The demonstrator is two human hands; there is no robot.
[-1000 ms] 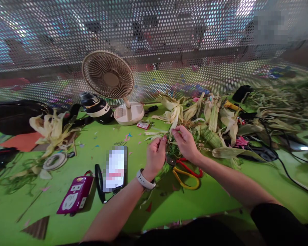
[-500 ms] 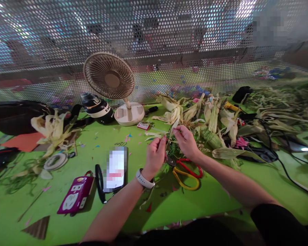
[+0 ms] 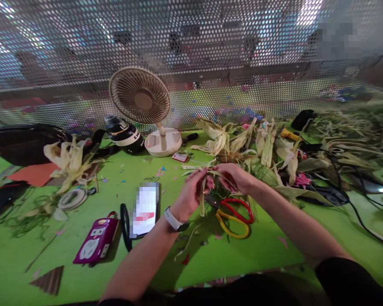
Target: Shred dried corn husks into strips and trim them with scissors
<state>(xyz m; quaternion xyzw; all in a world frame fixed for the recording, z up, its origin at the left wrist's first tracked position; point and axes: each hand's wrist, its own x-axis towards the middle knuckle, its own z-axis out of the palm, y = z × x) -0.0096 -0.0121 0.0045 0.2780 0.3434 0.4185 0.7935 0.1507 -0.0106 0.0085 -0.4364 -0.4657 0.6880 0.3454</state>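
Over the middle of the green table, my left hand (image 3: 193,191) pinches a narrow strip of corn husk (image 3: 202,197) that hangs down past the fingers. My right hand (image 3: 234,176) is close beside it, fingers closed on the same pale green husk, whose strands run between both hands. Just below the hands lie scissors (image 3: 234,219) with one red and one yellow handle; their blades are partly hidden. Behind the hands, dried corn husks (image 3: 218,142) are heaped, with a green husk bundle (image 3: 263,172) by my right wrist.
A phone (image 3: 145,208) and a purple power strip (image 3: 97,240) lie to the left. Farther back stand a fan (image 3: 143,102) and a black bottle (image 3: 123,134), before a perforated metal screen (image 3: 210,76). A husk flower (image 3: 68,161) and tape roll (image 3: 72,199) are at left. Cables (image 3: 347,195) cross the right side.
My left hand has turned, and a husk strip now dangles below it. My right hand has moved slightly right and down, its fingers now bent downward. The view has shifted slightly.
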